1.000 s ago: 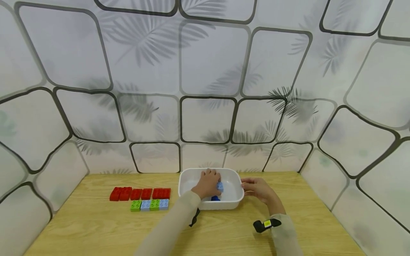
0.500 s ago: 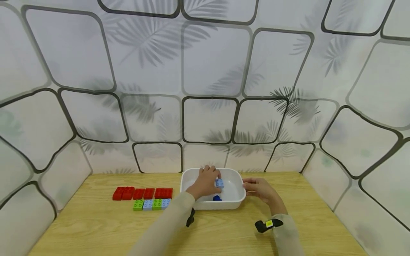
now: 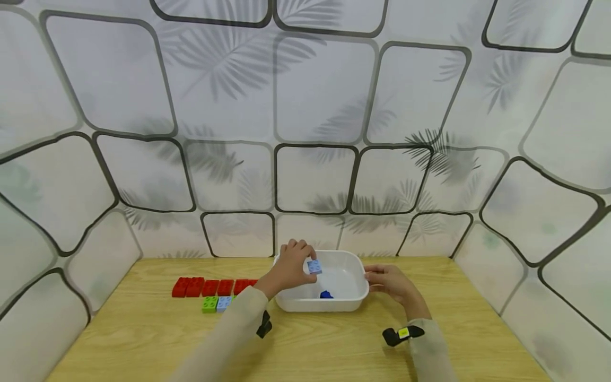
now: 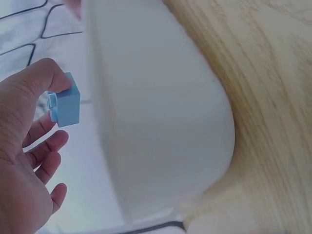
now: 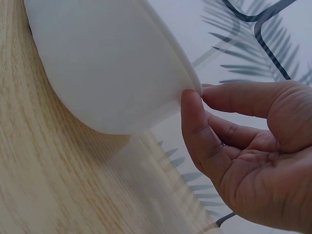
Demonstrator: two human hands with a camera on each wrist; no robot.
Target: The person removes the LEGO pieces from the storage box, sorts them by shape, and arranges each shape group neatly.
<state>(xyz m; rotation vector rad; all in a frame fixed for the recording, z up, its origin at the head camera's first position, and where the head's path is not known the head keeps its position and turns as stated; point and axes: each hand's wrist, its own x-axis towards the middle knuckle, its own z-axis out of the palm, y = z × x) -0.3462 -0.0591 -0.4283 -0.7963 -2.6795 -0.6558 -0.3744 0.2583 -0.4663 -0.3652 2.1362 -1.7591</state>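
Observation:
My left hand (image 3: 290,266) pinches a light blue toy brick (image 3: 314,267) between thumb and fingers, over the left part of a white plastic tub (image 3: 320,305). In the left wrist view this brick (image 4: 68,106) shows its studs turned toward the palm, above the tub's rim. My right hand (image 3: 392,285) is at the tub's right end. The right wrist view shows its thumb and a finger pinching the tub's rim (image 5: 187,68). A small dark blue piece (image 3: 326,294) lies inside the tub near the front wall.
Left of the tub, several red bricks (image 3: 210,288) lie in a row on the wooden table (image 3: 324,345). In front of them runs a row with a green brick (image 3: 210,304) and a light blue brick (image 3: 224,303), partly hidden by my left sleeve. A patterned wall stands behind.
My left hand has lifted the light blue brick from inside the tub and carried it left and up. The dark blue piece now shows more fully. My right hand stays at the rim.

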